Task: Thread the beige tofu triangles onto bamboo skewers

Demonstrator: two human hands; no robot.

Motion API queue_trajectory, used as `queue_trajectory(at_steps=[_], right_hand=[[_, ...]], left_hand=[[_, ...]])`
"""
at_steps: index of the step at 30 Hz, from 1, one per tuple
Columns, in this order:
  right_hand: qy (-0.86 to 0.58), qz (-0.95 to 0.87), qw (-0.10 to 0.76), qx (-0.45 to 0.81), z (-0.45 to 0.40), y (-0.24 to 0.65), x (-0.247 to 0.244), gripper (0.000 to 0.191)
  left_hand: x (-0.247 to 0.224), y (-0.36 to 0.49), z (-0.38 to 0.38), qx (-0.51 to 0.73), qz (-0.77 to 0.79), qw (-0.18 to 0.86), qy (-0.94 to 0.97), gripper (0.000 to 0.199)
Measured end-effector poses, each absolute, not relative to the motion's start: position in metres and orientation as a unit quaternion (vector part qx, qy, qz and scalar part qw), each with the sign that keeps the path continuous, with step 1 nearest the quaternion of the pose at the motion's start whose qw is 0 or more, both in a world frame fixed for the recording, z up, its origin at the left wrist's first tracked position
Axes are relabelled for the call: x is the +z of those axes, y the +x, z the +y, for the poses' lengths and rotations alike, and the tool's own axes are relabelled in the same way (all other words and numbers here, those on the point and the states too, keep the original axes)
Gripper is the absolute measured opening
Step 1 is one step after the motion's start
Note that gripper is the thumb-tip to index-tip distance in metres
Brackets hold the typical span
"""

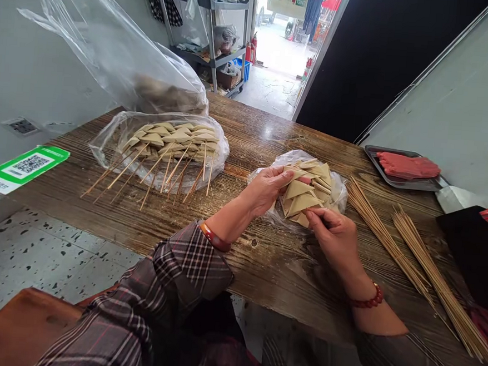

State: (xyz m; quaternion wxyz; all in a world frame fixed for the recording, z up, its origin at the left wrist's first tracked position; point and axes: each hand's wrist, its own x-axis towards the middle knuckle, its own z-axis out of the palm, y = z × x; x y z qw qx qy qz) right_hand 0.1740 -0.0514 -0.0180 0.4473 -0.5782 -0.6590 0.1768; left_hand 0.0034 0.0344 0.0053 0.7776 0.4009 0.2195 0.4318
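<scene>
On a clear plastic bag (341,192) lies a pile of thin beige folded sheets (307,197) that look like tofu skin. My left hand (267,189) pinches a beige sheet at the pile's left side between thumb and fingers. A bit of pink (305,180) shows between the sheets, close to those fingertips. My right hand (333,229) is closed at the pile's near edge, fingertips pressed together on the edge of a folded sheet. Whether a skewer is also in these fingers cannot be made out.
To the left, skewered beige folds (176,136) lie on another plastic bag, sticks toward me. Behind them stands a large clear bag (123,46). Bamboo skewers (384,237) lie in two bundles at right, beyond them a dark tray (415,185) with pink slices (408,165).
</scene>
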Motion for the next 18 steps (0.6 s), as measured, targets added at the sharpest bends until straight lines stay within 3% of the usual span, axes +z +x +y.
queue_trajectory(at_steps=[18], right_hand=[[-0.575, -0.664, 0.434, 0.197, -0.0461, 0.1749, -0.019, 0.028]], left_hand=[[-0.0021, 0.0063, 0.0342, 0.431, 0.215, 0.774, 0.412, 0.034]])
